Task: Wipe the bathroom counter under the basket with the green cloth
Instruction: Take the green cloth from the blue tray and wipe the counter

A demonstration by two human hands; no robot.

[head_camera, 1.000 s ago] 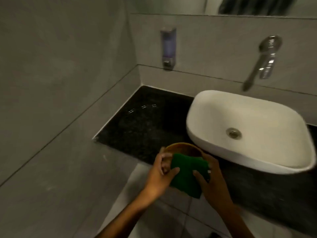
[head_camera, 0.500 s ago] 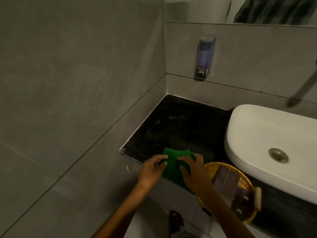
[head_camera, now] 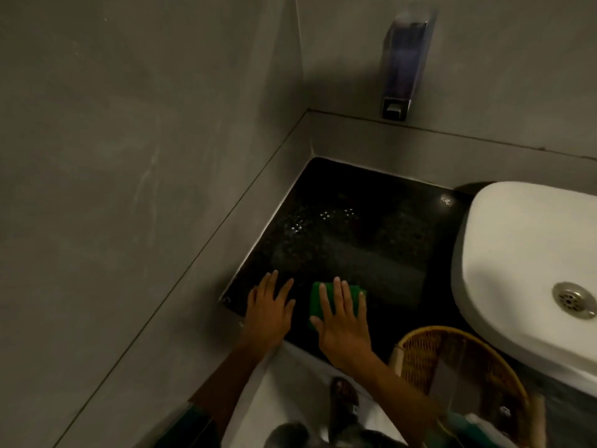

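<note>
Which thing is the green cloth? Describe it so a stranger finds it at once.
Start at the white basin and look left across the black counter toward its front edge by the grey side wall. The green cloth lies flat there under the right hand, with the left hand beside it on bare counter. It is the only bright green thing on the counter; the wicker basket nearby is tan.

We see a glossy black speckled stone table (head_camera: 355,240), a soft green cloth (head_camera: 318,297), a woven wicker basket (head_camera: 429,347), a smooth glazed white sink (head_camera: 517,240) with a metal drain (head_camera: 574,299), and matt grey wall tiles (head_camera: 129,156).
</note>
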